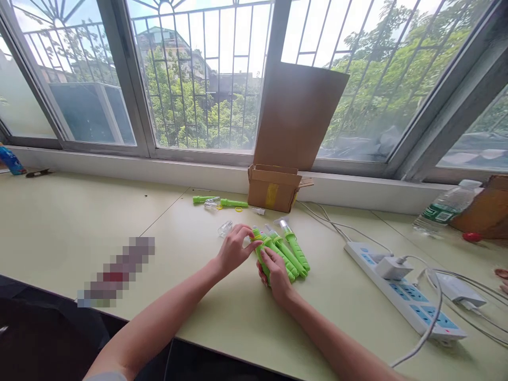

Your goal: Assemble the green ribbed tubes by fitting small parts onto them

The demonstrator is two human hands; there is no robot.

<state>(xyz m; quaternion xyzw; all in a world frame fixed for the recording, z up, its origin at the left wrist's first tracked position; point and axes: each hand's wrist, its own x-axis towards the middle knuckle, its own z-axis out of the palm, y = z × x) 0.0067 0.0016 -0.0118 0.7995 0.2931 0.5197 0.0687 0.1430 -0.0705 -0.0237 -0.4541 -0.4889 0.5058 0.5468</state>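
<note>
Green tubes [283, 248], left hand [234, 248], right hand [275, 275] partly covering them

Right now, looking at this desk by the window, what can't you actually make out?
- Head view: a patch on the table is pixelated.
- The cardboard box faces away; its contents are hidden.
- The green piece is partly covered by the left hand and right hand.
- The bottle label is too small to read.
- At the right edge, fingertips are cut off.

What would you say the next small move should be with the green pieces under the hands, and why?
Probably lay the green piece pinched between the left hand and right hand beside the row of green pieces, since those already lie side by side.
</note>
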